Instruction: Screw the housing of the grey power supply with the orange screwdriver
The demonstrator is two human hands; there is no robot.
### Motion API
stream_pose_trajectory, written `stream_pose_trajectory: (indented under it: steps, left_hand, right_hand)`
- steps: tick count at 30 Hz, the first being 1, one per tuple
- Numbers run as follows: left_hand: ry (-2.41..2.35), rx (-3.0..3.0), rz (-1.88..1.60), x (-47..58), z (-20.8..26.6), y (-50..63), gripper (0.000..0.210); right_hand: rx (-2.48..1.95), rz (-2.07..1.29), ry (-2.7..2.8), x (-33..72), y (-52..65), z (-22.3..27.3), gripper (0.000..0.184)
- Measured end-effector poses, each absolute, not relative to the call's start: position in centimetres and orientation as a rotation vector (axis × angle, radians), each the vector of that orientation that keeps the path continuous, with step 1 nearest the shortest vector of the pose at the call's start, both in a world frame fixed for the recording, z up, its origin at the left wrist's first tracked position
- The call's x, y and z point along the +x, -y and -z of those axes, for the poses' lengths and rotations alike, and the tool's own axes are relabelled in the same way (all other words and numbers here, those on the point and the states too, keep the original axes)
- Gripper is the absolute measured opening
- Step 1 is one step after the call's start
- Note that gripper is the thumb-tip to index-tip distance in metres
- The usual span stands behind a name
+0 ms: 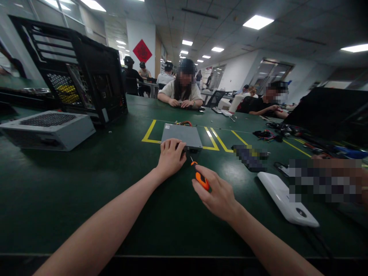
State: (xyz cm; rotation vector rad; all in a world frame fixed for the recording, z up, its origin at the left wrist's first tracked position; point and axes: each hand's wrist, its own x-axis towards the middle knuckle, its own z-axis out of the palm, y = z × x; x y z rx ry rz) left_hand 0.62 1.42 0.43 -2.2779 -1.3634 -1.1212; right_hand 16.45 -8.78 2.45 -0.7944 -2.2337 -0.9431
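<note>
The left hand point(172, 158), holding the grey metal box point(184, 133) by its near edge, should brace firmly; the right hand point(217, 191), gripping an orange-black screwdriver point(202, 181), should keep its shaft aligned.

Black computer case point(84, 57) at left, red diamond decoration point(142, 51) on a white pillar point(136, 30), white device point(284, 198) at right

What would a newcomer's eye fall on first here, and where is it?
Probably the orange screwdriver in the right grip, close to the grey metal box that the left grip touches. Next, the black computer case on the left of the green table, and the red diamond on the white pillar behind.
</note>
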Motion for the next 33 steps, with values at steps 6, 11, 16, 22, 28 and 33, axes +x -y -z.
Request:
stream_pose_trajectory:
  steps: [6, 11, 16, 22, 28, 33]
  left_hand:
    - [1.346, -2.285, 1.081, 0.5, -0.5, -1.3, 0.03]
    - [1.337, -2.302, 1.096, 0.3, -0.4, -1.4, 0.031]
    - [1.332, -2.311, 1.117, 0.3, -0.5, -1.3, 0.031]
    - [1.402, -2.25, 1.147, 0.8, -0.6, -1.2, 0.027]
    - [1.425, -2.243, 1.144, 0.9, -0.6, -1.3, 0.024]
    - [1.436, -2.239, 1.145, 0.9, -0.6, -1.3, 0.024]
  right_hand:
    - [-0.848, 0.987, 2.285, 16.7, 7.9, -1.9, 0.011]
    - [-0.653, 0.854, 2.263, 17.8, 8.4, -2.2, 0.021]
    - [-0.652, 0.859, 2.1, 18.5, 8.9, -2.8, 0.034]
    - [-0.678, 0.852, 2.097, 18.3, 8.3, -2.7, 0.031]
    - [-0.724, 0.868, 2.102, 18.0, 7.8, -2.7, 0.028]
    - [-0.719, 0.924, 2.108, 17.9, 7.7, -2.8, 0.027]
